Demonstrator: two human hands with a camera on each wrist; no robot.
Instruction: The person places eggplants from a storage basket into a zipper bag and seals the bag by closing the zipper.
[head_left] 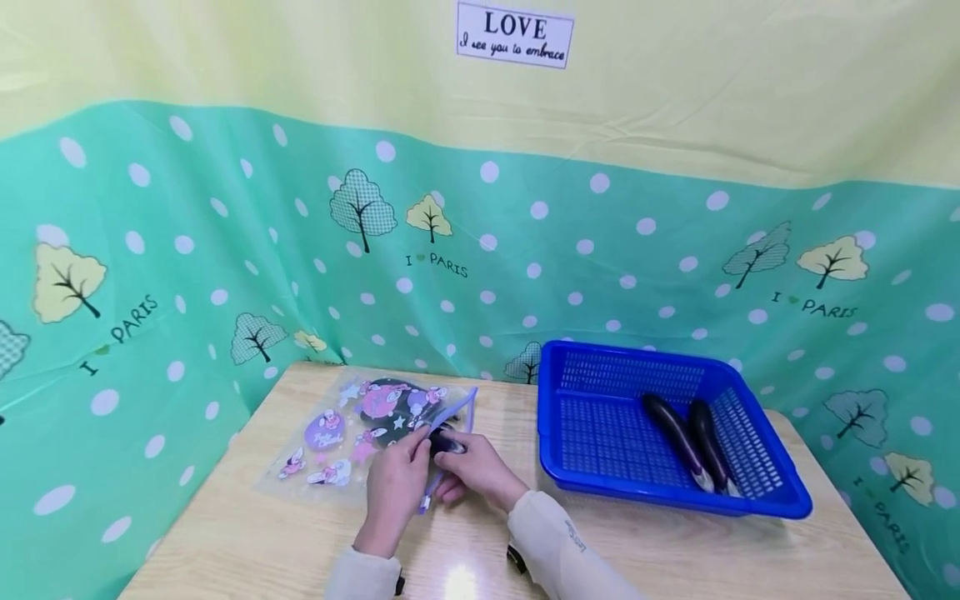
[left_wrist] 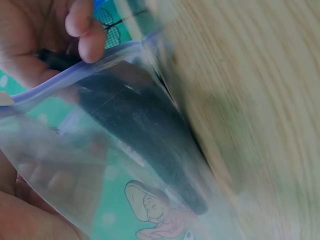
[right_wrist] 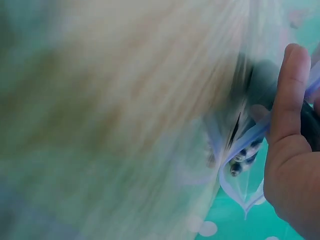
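A clear zip bag (head_left: 300,467) with cartoon prints and a purple zip edge lies on the table, dark eggplants (head_left: 390,417) showing through its film. My left hand (head_left: 393,492) pinches the bag's edge beside its mouth. At that mouth, my right hand (head_left: 483,467) grips the near end of an eggplant (head_left: 447,442). Most of this eggplant (left_wrist: 140,130) is inside the bag in the left wrist view, with the right hand (left_wrist: 30,45) at its upper end. Stem ends of other eggplants (right_wrist: 240,162) show at the bag's opening in the right wrist view.
A blue plastic basket (head_left: 551,417) stands to the right on the wooden table (head_left: 247,542). Two eggplants (head_left: 678,437) lie in its right side. A green and yellow printed cloth (head_left: 480,275) hangs behind the table and along its sides.
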